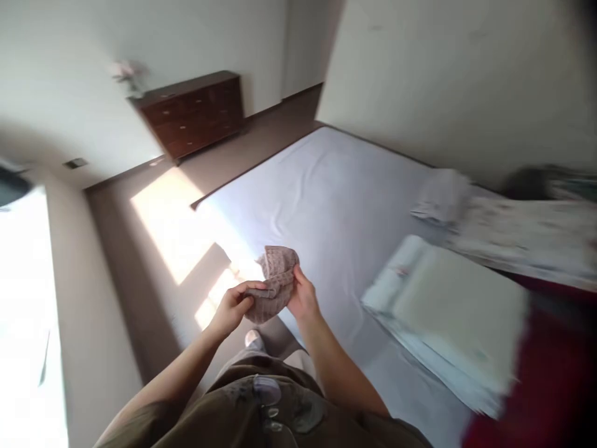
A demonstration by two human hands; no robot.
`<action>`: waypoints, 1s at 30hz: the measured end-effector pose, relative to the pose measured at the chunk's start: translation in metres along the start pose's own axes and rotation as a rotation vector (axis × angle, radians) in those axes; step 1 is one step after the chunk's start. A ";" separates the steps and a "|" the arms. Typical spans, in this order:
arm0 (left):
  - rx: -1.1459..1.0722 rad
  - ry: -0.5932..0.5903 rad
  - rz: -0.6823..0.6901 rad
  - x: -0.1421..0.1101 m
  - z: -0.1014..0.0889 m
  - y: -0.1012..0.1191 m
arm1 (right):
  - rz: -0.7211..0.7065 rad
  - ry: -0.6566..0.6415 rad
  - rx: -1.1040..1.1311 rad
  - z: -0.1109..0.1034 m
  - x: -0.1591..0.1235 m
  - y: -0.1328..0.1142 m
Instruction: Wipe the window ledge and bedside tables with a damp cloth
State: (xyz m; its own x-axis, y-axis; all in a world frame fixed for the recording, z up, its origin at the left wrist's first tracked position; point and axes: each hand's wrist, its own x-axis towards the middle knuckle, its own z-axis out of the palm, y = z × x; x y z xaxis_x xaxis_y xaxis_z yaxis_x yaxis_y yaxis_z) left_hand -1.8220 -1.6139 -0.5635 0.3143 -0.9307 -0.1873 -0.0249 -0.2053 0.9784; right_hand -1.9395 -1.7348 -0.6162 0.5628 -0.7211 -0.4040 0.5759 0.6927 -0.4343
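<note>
While held up before the torso, the textured mauve-brown cloth (pixel 275 283) formed a soft, loosely creased wad, one edge folded over; its knit or weave looked open, but the detail was too fine to identify. The left hand (pixel 231 308) gripped it from the near side, fingers (pixel 252 288) curled closed across the top fold. The right hand (pixel 303 295) held the far side, thumb upright against the cloth and fingers mostly hidden behind it; their exact closure could not be told. Hold appeared sound: both hands shared the bunch, keeping it gathered between them and off the surfaces below. Position: in the air near the edge of a pale blue-grey fitted sheet (pixel 336 193). Farther right on that sheet lay a blurred folded stack of pale linen (pixel 448 311), then a folded white cloth (pixel 441 196) beside floral bedding (pixel 527 239). Below the hands were a shoe tip (pixel 254 340) and eyeglasses (pixel 267 391) hooked on a brown shirt (pixel 233 404). Beyond lay a sunlit floor (pixel 168 224) and a dark wood dresser (pixel 191 112).
</note>
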 end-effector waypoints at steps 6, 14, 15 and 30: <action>-0.154 0.176 -0.036 0.035 -0.191 0.013 | 0.221 -0.089 -0.158 0.147 0.117 0.107; 0.114 0.301 0.004 0.153 -0.434 0.032 | 0.409 -0.130 -0.186 0.331 0.325 0.237; 0.142 0.349 -0.008 0.169 -0.467 0.040 | 0.433 -0.152 -0.182 0.363 0.351 0.251; 0.086 0.383 -0.022 0.507 -0.901 0.131 | 0.347 -0.328 0.003 0.715 0.724 0.370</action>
State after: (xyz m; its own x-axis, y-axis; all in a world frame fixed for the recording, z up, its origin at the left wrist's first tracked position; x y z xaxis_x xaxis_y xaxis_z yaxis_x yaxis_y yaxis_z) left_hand -0.8102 -1.8399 -0.4515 0.6468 -0.7485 -0.1463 -0.0885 -0.2642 0.9604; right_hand -0.8948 -1.9921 -0.4935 0.8794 -0.4057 -0.2491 0.3220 0.8923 -0.3165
